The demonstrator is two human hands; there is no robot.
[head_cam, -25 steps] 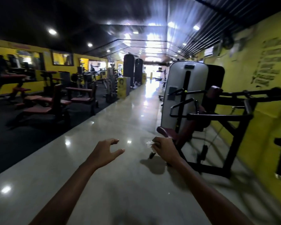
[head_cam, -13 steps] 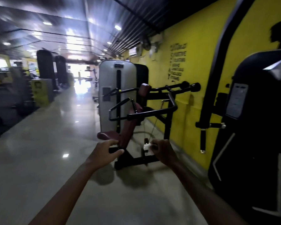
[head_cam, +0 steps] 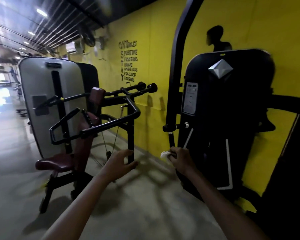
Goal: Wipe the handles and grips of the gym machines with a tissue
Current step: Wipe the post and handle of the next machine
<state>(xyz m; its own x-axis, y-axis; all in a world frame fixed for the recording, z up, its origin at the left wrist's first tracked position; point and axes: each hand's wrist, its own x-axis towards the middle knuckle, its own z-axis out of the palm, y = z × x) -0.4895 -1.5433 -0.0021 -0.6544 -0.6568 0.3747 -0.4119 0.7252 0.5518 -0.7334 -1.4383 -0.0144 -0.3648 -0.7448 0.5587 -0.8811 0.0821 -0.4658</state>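
at my nine o'clock i see a grey weight-stack cover (head_cam: 42, 101), with a maroon seat (head_cam: 55, 162) below it and black lever arms (head_cam: 100, 125) crossing toward twelve; my left hand (head_cam: 118, 166) floats at about six o'clock, fingers spread and curved, gripping nothing; at one o'clock the yellow wall (head_cam: 145, 49) carries black lettering; my right hand (head_cam: 182, 160) at four o'clock pinches a crumpled white tissue (head_cam: 164, 155), just below the hanging black handle (head_cam: 171, 140) of the dark machine (head_cam: 229, 110) at three o'clock
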